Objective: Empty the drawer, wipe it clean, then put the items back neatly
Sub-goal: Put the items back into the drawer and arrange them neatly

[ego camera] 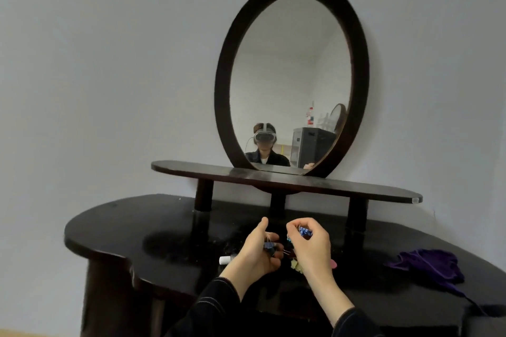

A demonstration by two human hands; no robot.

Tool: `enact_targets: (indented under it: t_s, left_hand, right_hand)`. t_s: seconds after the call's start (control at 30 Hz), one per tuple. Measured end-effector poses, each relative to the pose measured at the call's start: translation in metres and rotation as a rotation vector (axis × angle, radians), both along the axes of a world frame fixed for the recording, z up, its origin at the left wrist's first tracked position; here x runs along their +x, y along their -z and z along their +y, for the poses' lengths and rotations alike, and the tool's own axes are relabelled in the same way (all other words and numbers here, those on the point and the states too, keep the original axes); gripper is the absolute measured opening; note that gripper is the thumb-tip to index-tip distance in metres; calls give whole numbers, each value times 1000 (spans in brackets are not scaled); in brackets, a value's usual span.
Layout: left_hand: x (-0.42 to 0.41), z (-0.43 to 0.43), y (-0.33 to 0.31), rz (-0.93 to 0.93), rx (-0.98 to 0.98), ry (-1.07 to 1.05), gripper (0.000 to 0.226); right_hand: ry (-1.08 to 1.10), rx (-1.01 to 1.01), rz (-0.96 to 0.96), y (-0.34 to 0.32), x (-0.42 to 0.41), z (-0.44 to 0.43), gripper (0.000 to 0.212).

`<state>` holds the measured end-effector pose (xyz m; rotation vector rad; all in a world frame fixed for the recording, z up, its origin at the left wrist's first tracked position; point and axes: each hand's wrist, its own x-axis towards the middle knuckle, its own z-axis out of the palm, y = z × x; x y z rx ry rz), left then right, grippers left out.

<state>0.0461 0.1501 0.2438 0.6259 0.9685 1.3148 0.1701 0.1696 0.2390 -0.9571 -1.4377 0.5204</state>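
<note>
A dark table fills the lower frame, with an oval mirror on a raised shelf behind it. The drawer is out of view, below the frame edge or hidden by the arms. A purple cloth lies crumpled on the tabletop at the right, well apart from both hands.

The left hand is curled around a dark clip, thumb raised and wire handles poking out between the fingers. Just beside it, the right hand pinches a blue clip between thumb and fingertips, held above the tabletop. Under the hands lies a small heap of drawer items: a white tube to the left, a yellowish piece and a pink piece beside the right wrist. The rest of the heap is too dark to identify.

With the contents on top and the cloth lying untouched, the person appears to be either still unloading or sorting the clips for return; the frame does not settle which. Either way, the next move calls for freeing the hands, by setting the clips down together on the table or carrying them to the drawer, without scattering the loose heap.
</note>
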Motion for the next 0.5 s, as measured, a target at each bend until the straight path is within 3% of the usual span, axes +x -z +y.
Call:
enact_targets:
  t_s: [0.13,0.23,0.37,0.5]
  left_hand:
    - [-3,0,1,-99,26,23,67]
    - [-6,3,2,-177,61,113,86]
    - [-14,-2,5,-315,91,181,80]
    - [-17,-4,6,-471,114,38,66]
  right_hand:
    - [48,174,36,-6,-22,3,9]
    - [35,189,41,-9,-41,8,11]
    - [-86,154,-273,0,-51,13,17]
    - [-100,262,-556,6,-55,8,13]
